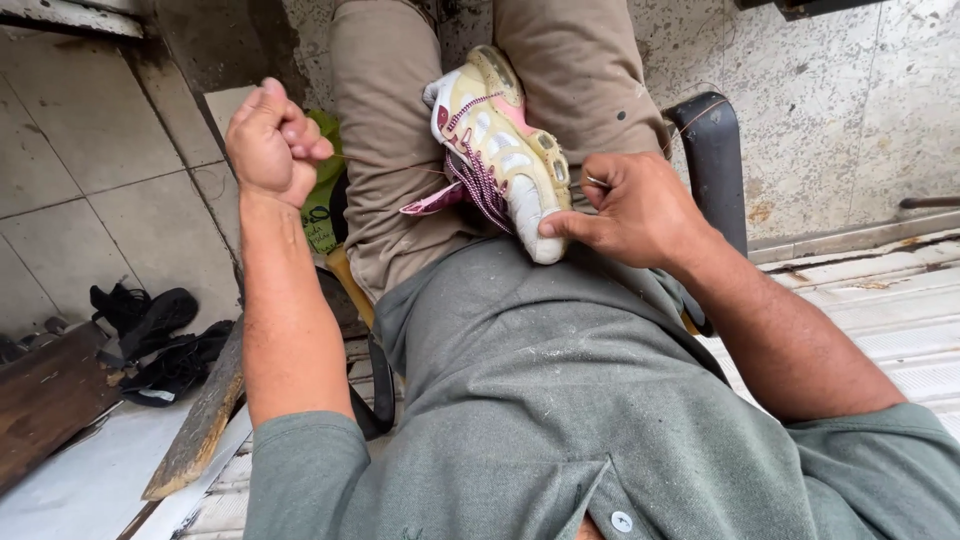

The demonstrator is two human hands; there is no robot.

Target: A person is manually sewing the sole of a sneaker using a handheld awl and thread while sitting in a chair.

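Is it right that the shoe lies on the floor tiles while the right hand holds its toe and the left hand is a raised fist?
Not quite. In the head view the shoe lies on the person's lap, not on the floor tiles. The rest holds: the right hand holds its toe and the left hand is a raised fist.

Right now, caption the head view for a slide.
Seated person's right hand steadies a cream-and-pink sneaker on the lap; left hand fisted, raised.

Dark sandals [150,320] lie on the tiled floor [80,150] beside a worn wooden plank [195,425]. A green bag [322,200] sits below the black chair arm [712,150].
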